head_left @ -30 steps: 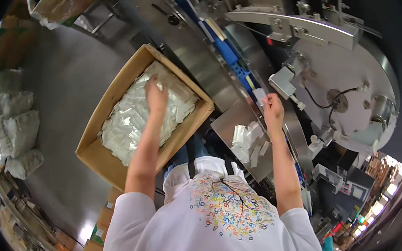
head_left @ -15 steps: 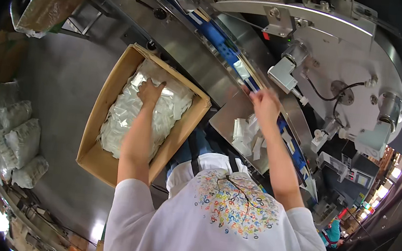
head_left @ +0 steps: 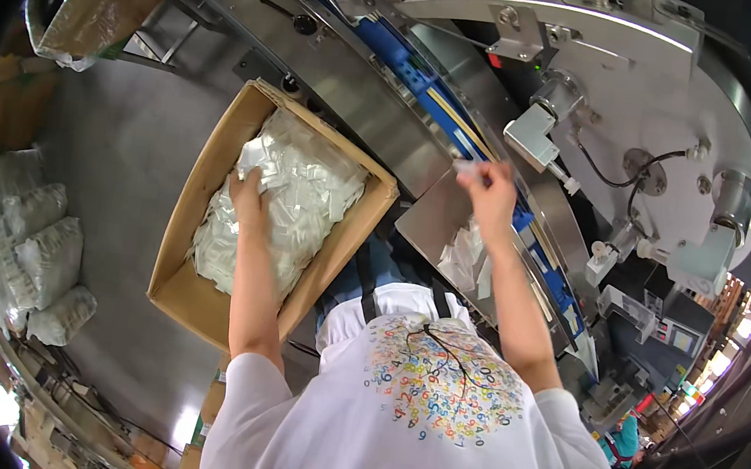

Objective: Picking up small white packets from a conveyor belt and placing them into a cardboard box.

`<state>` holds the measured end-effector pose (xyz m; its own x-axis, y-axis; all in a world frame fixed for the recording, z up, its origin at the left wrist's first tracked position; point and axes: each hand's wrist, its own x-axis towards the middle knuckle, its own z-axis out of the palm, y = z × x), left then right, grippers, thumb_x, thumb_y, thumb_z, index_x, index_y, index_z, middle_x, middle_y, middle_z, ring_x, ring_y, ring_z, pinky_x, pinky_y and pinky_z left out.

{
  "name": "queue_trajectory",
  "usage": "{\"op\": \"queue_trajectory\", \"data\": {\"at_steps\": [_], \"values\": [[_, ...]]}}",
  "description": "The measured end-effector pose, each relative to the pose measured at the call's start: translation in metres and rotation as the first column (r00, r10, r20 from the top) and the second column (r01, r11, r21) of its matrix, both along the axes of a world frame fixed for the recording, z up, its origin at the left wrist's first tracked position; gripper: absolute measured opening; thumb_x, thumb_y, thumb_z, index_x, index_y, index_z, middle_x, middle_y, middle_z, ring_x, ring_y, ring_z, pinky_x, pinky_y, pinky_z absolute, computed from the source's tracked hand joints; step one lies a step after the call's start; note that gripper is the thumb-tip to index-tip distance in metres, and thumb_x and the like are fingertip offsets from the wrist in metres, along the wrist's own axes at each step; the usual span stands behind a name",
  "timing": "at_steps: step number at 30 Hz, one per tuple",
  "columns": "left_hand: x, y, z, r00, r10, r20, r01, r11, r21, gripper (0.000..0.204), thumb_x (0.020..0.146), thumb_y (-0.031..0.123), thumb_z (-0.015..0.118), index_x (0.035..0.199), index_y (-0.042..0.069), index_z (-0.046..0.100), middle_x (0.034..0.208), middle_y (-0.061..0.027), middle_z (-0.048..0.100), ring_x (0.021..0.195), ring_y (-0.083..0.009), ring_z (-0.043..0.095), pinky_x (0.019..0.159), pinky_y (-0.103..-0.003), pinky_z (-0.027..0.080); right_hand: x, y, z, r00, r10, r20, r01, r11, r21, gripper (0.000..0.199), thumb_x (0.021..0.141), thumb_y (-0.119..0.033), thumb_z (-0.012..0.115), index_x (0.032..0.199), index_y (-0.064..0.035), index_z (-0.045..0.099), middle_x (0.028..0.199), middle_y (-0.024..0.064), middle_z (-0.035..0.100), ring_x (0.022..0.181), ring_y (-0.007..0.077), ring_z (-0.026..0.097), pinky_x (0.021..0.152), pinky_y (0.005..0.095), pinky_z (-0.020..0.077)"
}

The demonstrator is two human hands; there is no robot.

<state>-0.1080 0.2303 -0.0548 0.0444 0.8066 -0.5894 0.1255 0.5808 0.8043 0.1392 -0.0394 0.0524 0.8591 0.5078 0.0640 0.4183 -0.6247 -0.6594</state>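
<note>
My left hand (head_left: 248, 197) is in a cardboard box (head_left: 171, 253) full of small clear-and-white plastic packets (head_left: 301, 194). Its fingers curl around some packets at the left side of the heap. Over the edge of a steel tray, my right hand (head_left: 494, 194) pinches one small whitish packet (head_left: 467, 166), slightly blurred, between thumb and fingers. That hand is beside a blue conveyor (head_left: 444, 117) with raised dividers. Below the right wrist, more loose packets (head_left: 463, 256) lie on the steel tray (head_left: 428, 219).
A large round metal machine part (head_left: 640, 107) with jointed fittings stands right of the conveyor. Filled clear bags (head_left: 48, 262) are piled on the floor at left. A plastic-lined container (head_left: 105, 5) stands at far left, and a person in teal (head_left: 622, 441) is at far right.
My left hand has shifted left and nearer across the heap, its spread fingers now curled. My right hand has drawn slightly back from the conveyor, with a packet showing in its fingertips.
</note>
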Motion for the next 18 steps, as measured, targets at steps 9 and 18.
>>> {"op": "queue_trajectory", "data": {"at_steps": [9,18], "values": [[0.014,-0.046,0.093,0.883,-0.21,0.421,0.281,0.953,-0.114,0.036,0.081,0.002,0.057,0.115,0.006,0.047,0.094,-0.0023,0.057,0.077,-0.0095,0.056,0.06,-0.02,0.047,0.044,-0.1,-0.041,0.976,0.108,0.188,-0.039,0.941,-0.337,0.011,0.073,-0.014,0.062,0.081,-0.0069,0.062,0.079,0.0069,0.06,0.079,0.0282,0.056,0.069,0.0359,0.0449],[0.105,-0.178,0.071,0.467,-0.84,0.277,0.849,0.513,0.125,0.043,0.075,0.008,0.061,0.114,-0.005,0.049,0.104,-0.0101,0.059,0.09,-0.0153,0.056,0.078,-0.027,0.044,0.014,-0.193,-0.006,0.96,-0.232,0.157,0.279,0.829,-0.485,0.013,0.071,-0.012,0.063,0.08,-0.0049,0.056,0.077,0.0096,0.055,0.078,0.0291,0.053,0.071,0.0377,0.0434]]}}
